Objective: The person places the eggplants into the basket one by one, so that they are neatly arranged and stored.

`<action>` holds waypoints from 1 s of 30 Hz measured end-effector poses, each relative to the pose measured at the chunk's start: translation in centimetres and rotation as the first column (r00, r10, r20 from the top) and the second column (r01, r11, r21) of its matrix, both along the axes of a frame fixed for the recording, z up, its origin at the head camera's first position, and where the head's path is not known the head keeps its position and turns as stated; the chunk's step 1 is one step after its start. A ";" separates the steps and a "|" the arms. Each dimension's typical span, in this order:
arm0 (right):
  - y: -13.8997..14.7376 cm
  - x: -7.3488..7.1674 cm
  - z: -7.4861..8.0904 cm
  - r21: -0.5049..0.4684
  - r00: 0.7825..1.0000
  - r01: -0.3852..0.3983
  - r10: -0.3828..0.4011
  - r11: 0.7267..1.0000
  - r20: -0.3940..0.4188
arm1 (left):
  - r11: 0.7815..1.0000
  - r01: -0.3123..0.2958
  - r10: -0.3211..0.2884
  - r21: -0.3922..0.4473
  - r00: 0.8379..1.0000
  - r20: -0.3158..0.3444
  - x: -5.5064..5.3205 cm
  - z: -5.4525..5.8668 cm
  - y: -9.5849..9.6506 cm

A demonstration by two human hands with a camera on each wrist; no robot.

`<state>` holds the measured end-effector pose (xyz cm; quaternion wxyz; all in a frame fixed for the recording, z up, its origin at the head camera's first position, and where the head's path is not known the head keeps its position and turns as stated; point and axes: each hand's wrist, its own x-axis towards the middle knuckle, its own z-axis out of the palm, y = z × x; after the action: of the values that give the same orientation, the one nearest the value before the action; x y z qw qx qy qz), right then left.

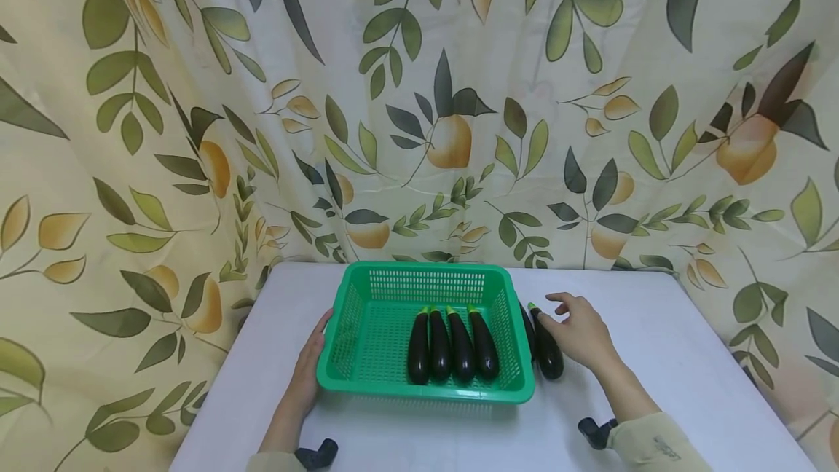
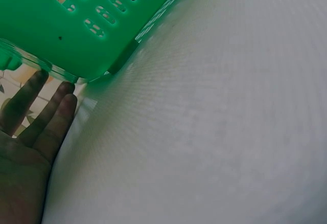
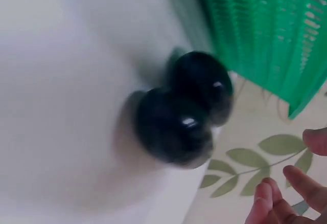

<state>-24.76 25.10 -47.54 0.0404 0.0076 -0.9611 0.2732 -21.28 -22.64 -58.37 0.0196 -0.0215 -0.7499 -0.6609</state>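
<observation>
A curtain (image 1: pixel 406 188) printed with leaves and orange fruit hangs behind a white-covered table (image 1: pixel 655 326), where a green plastic basket (image 1: pixel 426 393) sits, its long side facing the person. The left hand (image 1: pixel 309 366) rests its straightened fingers against the basket's left end. The right hand (image 1: pixel 582 332), thumb and forefinger parted and gripping nothing, hovers at the outer eggplant (image 1: pixel 550 352) beyond the basket's right end; whether a fingertip touches it cannot be told. Next to it, between that one and the basket, an inner eggplant (image 1: pixel 527 333) is partly hidden by the rim. Both point their stem ends away from the person and slightly left, long axes running front to back. Inside, four eggplants (image 1: pixel 462 352) lie side by side in the right half, green stems (image 1: pixel 450 309) toward the far wall, rounded ends nearest the person.
</observation>
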 end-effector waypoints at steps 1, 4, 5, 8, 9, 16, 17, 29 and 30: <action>0.3 0.0 -0.3 0.006 1.000 0.006 -0.006 1.000 0.012 | 1.000 0.001 -0.001 -0.001 1.000 -0.002 0.0 0.0 0.0; 0.9 0.0 -1.2 0.020 0.999 0.020 -0.021 1.000 0.045 | 1.000 0.003 -0.003 -0.004 1.000 -0.002 -0.2 -0.1 -0.1; 1.0 0.0 -1.5 0.022 0.998 0.023 -0.025 0.999 0.056 | 1.000 0.005 -0.005 -0.005 1.000 -0.004 -0.3 -0.1 -0.1; 1.4 0.0 -2.3 0.027 0.996 0.025 -0.027 0.999 0.088 | 1.000 0.009 -0.009 -0.018 1.000 -0.005 -0.4 -0.1 -0.2; 1.6 -0.1 -2.5 0.029 0.995 0.023 -0.026 0.999 0.098 | 1.000 0.011 -0.011 -0.018 1.000 -0.006 -0.4 -0.1 -0.2; 2.2 -0.3 -4.1 0.021 0.987 0.004 -0.007 1.000 0.162 | 1.000 0.007 -0.008 -0.021 1.000 -0.005 -0.1 0.2 -0.1; 2.2 -0.3 -4.3 0.017 0.986 0.003 -0.005 1.000 0.165 | 1.000 0.006 -0.006 -0.023 1.000 -0.006 -0.1 0.3 -0.1; 2.1 -0.3 -5.2 0.004 0.983 0.018 -0.019 1.000 0.181 | 0.999 -0.011 0.012 -0.031 1.000 0.018 0.2 0.4 0.0; 2.0 -0.3 -5.2 0.002 0.983 0.021 -0.021 1.000 0.182 | 0.999 -0.012 0.013 -0.033 1.000 0.020 0.3 0.4 0.0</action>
<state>-25.05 27.12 -52.75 -0.0446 -0.0274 -0.9608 0.2723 -21.03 -22.60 -57.92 0.0158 -0.0106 -0.7609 -0.6486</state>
